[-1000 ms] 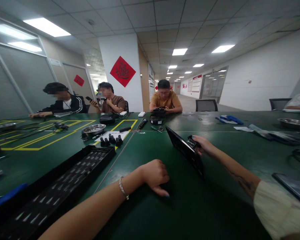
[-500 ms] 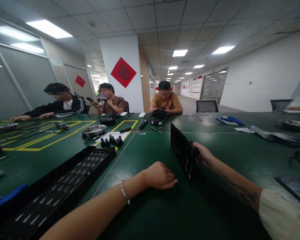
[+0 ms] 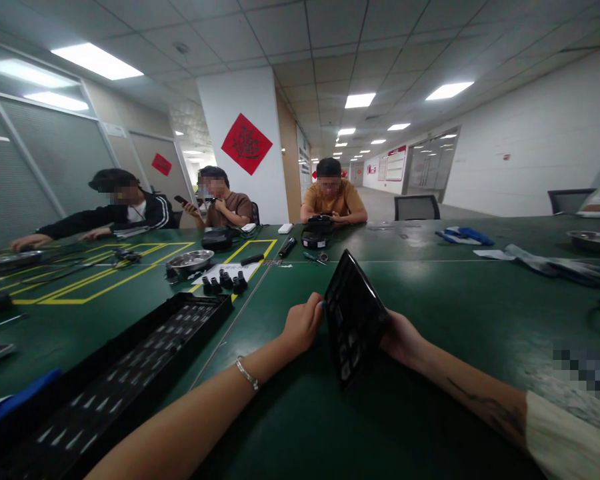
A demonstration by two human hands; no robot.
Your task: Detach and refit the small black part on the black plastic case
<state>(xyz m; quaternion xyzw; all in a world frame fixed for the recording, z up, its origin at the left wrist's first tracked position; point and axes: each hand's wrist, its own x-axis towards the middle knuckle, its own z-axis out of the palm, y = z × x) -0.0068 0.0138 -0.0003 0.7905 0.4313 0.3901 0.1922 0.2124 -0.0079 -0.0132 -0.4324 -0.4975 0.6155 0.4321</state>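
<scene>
A thin black rectangular panel with a glossy rim stands tilted above the table in front of me. Several faint lighter patches mark the side that shows. My right hand is closed on its right side, with the fingers partly hidden behind it. My left hand, a bracelet at the wrist, has its fingers drawn together at the panel's left edge, and the fingertips appear to touch it. Left of my left arm lies a long black tray with rows of small pale slots.
Several black cylindrical parts stand on a white sheet beyond the tray. A metal bowl, a black tube and small tools lie farther back. Blue-white gloves are at the right. Three people sit across the green table.
My left hand has moved up and left, to the panel's left edge. The panel has turned and tilted, showing more of its patched side. My right hand has shifted slightly lower.
</scene>
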